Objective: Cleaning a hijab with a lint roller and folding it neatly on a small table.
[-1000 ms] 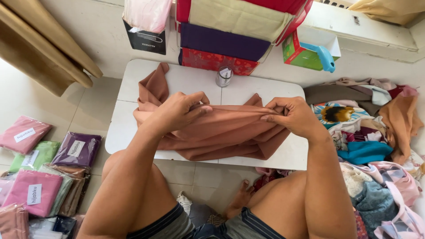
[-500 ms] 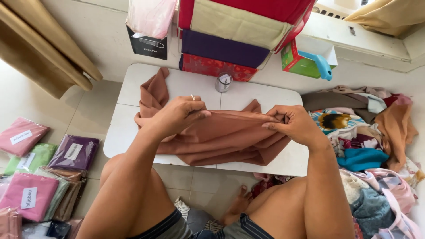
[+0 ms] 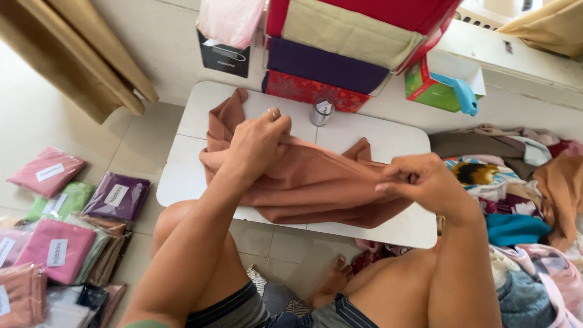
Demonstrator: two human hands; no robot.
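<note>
A terracotta-brown cloth (image 3: 316, 182) lies bunched on a low white table (image 3: 388, 140). My left hand (image 3: 258, 143), a ring on one finger, grips a fold of the cloth and holds it raised over the table's middle. My right hand (image 3: 425, 182) pinches the cloth's other end near the table's right front corner. The fabric is stretched taut between the two hands. One tail of the cloth trails to the table's far left corner.
A small glass jar (image 3: 322, 111) stands at the table's back edge. Stacked fabric boxes (image 3: 340, 54) and a green box (image 3: 434, 85) sit behind. Bagged cloths (image 3: 67, 225) lie on the floor at left; a heap of loose clothes (image 3: 522, 200) lies at right.
My left hand has risen and moved toward the table's back, while my right hand has dropped toward the front right, tilting the stretched cloth. The camera has shifted slightly.
</note>
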